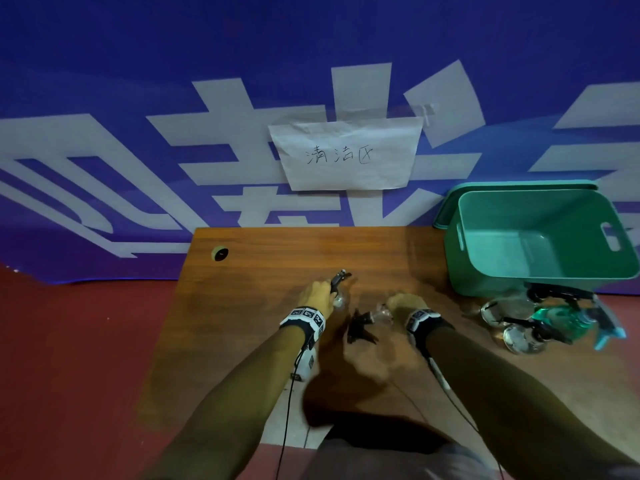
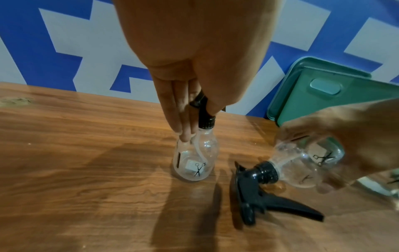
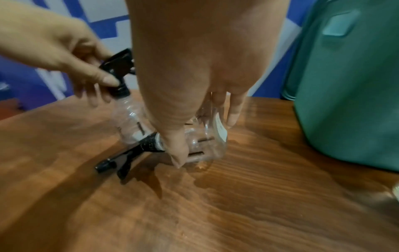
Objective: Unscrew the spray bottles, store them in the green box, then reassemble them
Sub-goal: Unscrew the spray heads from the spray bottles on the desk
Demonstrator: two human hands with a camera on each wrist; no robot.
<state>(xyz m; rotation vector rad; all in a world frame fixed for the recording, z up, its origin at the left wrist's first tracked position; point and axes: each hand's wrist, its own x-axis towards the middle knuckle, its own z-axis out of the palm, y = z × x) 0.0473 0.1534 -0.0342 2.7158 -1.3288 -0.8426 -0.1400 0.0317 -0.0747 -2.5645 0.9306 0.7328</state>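
Fingers of my left hand (image 2: 194, 71) curl round the black trigger head of a clear spray bottle (image 2: 195, 158) that stands upright on the wooden table (image 2: 86, 187). My right hand (image 3: 194, 76) grips the body of a second clear bottle (image 3: 207, 136), tipped on its side, its black sprayer (image 2: 259, 192) pointing toward the first. Beyond my right hand stands the green box (image 1: 540, 237), mouth open, with more spray bottles (image 1: 540, 320) lying on the table just in front of it.

left hand (image 1: 313, 294): fingers gripping | right hand (image 1: 405, 304): fingers curled, gripping
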